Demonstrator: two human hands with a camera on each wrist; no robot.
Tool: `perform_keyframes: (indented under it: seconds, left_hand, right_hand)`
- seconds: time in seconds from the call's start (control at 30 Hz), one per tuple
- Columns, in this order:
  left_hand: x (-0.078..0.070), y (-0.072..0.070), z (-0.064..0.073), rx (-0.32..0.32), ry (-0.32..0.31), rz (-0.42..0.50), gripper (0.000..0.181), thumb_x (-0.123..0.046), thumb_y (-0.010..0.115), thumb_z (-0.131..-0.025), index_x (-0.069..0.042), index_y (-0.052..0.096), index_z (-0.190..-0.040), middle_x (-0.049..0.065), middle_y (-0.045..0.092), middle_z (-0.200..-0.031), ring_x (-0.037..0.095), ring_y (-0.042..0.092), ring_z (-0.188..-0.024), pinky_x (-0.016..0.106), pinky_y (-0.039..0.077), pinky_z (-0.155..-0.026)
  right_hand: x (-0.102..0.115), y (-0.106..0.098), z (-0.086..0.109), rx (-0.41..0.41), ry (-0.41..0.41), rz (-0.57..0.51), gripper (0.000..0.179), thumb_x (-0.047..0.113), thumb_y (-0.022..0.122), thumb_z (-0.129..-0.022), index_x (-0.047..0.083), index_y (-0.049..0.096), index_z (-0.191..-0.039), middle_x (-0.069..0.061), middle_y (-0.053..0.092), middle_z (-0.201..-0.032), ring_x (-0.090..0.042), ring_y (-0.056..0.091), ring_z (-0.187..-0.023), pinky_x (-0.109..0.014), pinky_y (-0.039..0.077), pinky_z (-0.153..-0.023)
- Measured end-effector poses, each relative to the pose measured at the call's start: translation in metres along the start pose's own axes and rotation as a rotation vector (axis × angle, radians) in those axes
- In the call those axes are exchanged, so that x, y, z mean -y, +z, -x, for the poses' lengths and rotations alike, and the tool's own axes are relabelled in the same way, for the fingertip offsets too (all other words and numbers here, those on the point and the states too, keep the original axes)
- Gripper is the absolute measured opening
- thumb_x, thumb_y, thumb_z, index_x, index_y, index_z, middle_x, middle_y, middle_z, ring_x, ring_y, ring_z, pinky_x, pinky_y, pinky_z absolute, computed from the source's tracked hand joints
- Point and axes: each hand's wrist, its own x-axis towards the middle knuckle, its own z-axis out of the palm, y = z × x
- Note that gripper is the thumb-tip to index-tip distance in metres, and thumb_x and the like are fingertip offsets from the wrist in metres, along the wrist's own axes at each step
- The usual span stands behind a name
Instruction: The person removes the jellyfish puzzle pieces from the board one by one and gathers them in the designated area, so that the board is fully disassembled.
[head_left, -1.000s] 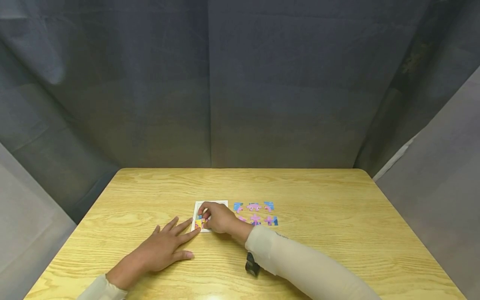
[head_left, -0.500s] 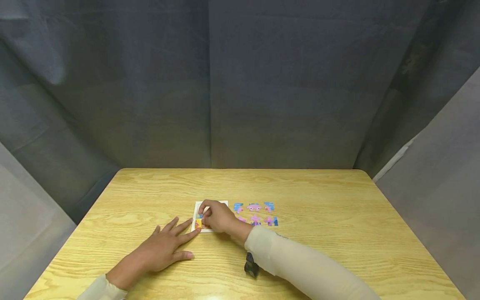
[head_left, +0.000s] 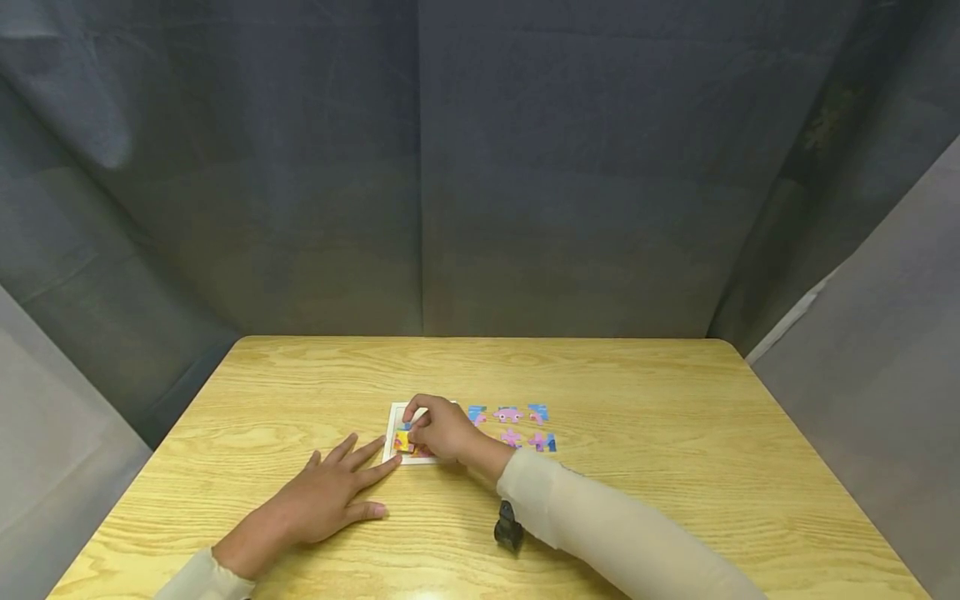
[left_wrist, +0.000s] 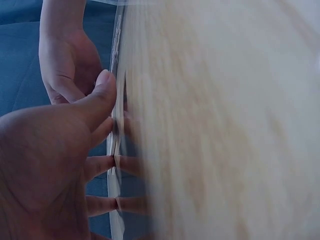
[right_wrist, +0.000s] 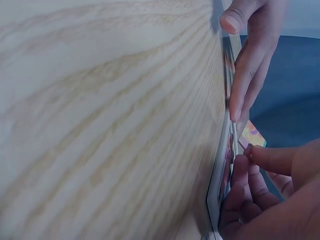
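Note:
In the head view my right hand (head_left: 444,429) is over a white-bordered puzzle frame (head_left: 393,413), pinching a yellow jigsaw puzzle piece (head_left: 403,442) between thumb and finger. The right wrist view has this puzzle piece (right_wrist: 254,133) tilted and raised off the frame. Orange and pink pieces lie in the frame's near part, with a bit of blue showing farther back; the hand covers the rest. My left hand (head_left: 330,492) rests palm down on the table with fingers spread, two fingertips at the frame's left edge.
Several loose pink and blue puzzle pieces (head_left: 510,415) lie in two rows right of the frame, partly behind the right wrist. A black camera (head_left: 508,527) hangs under that wrist. The wooden table (head_left: 637,417) has dark curtains (head_left: 562,167) behind it.
The right hand has lifted slightly, and the yellow piece has come up from the frame's near left corner. More orange pieces show below the hand. The left hand has stayed in place.

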Motion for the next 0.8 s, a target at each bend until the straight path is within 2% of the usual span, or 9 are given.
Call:
perform_keyframes:
  seconds: [0.23,0.4,0.67,0.8]
  left_hand:
    - [0.000,0.000,0.001,-0.005,0.015,0.017,0.071,-0.066,0.049,-0.100,-0.030,0.039,-0.160,0.010,0.023,-0.171,0.058,0.020,-0.150,0.089,0.023,-0.099]
    - [-0.001,0.000,0.001,0.001,0.014,0.021,0.071,-0.066,0.048,-0.100,-0.030,0.039,-0.160,0.011,0.023,-0.171,0.058,0.019,-0.150,0.089,0.023,-0.099]
    - [-0.001,0.000,0.000,0.013,-0.002,0.017,0.071,-0.068,0.047,-0.099,-0.033,0.038,-0.160,0.009,0.023,-0.171,0.055,0.019,-0.152,0.088,0.023,-0.100]
    - [0.000,0.000,-0.001,0.013,-0.005,0.012,0.071,-0.069,0.047,-0.099,-0.035,0.037,-0.161,0.008,0.023,-0.171,0.055,0.019,-0.152,0.088,0.023,-0.101]
  right_hand:
    - [0.002,-0.004,0.001,0.012,0.013,-0.064,0.020,-0.005,0.069,-0.095,0.004,0.064,-0.112,-0.012,0.071,-0.090,-0.033,0.074,-0.078,-0.040,0.064,-0.071]
    - [0.003,-0.008,0.004,0.010,-0.009,-0.078,0.020,-0.008,0.068,-0.095,0.002,0.064,-0.112,-0.015,0.071,-0.091,-0.038,0.074,-0.079,-0.044,0.064,-0.072]
    - [-0.001,-0.018,0.010,0.032,-0.049,-0.031,0.019,-0.006,0.067,-0.095,0.001,0.063,-0.113,-0.013,0.071,-0.088,-0.034,0.074,-0.077,-0.036,0.062,-0.069]
    - [-0.002,-0.021,0.013,0.032,-0.039,-0.064,0.019,-0.007,0.067,-0.095,0.001,0.063,-0.112,-0.014,0.071,-0.088,-0.035,0.074,-0.078,-0.041,0.063,-0.074]
